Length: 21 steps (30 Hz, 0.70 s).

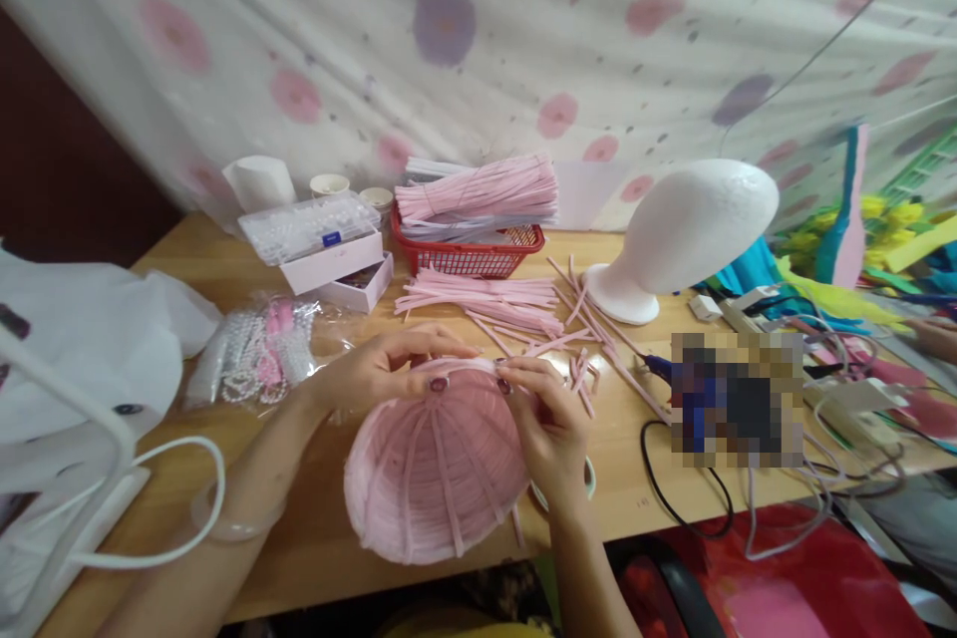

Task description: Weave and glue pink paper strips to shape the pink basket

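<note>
A pink woven dome-shaped hat frame (434, 469) made of pink strips sits tilted at the table's front edge. My left hand (381, 364) grips its upper rim from the left, fingers curled over the edge. My right hand (549, 419) pinches the rim on the right side, thumb and fingers closed on a pink strip at the edge. Loose pink strips (485, 304) lie just behind the hands.
A red basket (471, 254) holds bundled pink strips. A white foam head form (688, 229) stands at the right. Clear bead boxes (314, 239), a bag of pearls (258, 354), cables, a glue gun (662, 369) and coloured fabric lie around. A flowered curtain hangs behind.
</note>
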Tool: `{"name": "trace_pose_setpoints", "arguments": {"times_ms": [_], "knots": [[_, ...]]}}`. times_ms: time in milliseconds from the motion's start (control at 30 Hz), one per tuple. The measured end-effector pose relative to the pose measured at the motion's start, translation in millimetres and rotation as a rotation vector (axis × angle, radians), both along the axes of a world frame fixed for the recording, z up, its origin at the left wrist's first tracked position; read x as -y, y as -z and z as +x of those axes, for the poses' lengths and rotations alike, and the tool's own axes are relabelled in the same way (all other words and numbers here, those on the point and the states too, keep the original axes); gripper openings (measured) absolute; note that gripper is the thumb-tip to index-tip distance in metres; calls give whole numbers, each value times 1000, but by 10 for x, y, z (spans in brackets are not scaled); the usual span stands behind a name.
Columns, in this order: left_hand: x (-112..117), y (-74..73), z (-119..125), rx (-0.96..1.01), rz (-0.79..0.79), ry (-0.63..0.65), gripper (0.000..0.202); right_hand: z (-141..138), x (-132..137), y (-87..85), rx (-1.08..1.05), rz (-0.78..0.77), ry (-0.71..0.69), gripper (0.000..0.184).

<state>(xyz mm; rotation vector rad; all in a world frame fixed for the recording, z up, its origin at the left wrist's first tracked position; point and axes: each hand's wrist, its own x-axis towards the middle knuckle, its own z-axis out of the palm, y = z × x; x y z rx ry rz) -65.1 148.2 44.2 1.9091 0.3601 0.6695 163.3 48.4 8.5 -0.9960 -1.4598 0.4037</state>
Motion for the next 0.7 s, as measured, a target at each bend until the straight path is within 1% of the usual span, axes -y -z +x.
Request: {"name": "trace_pose_setpoints", "arguments": {"times_ms": [100, 200, 367, 533, 700], "knots": [[2, 7, 15, 7, 18, -15, 38, -7, -4, 31, -22, -25, 83, 24], [12, 17, -4, 13, 33, -34, 38, 3, 23, 45, -27, -4, 148, 16], [24, 9, -15, -8, 55, -66, 42, 11, 93, -23, 92, 37, 249, 17], [46, -22, -7, -44, 69, -104, 42, -22, 83, -102, 166, 67, 262, 19], [39, -12, -22, -17, 82, -78, 41, 0, 45, -89, 179, 57, 239, 17]]}}
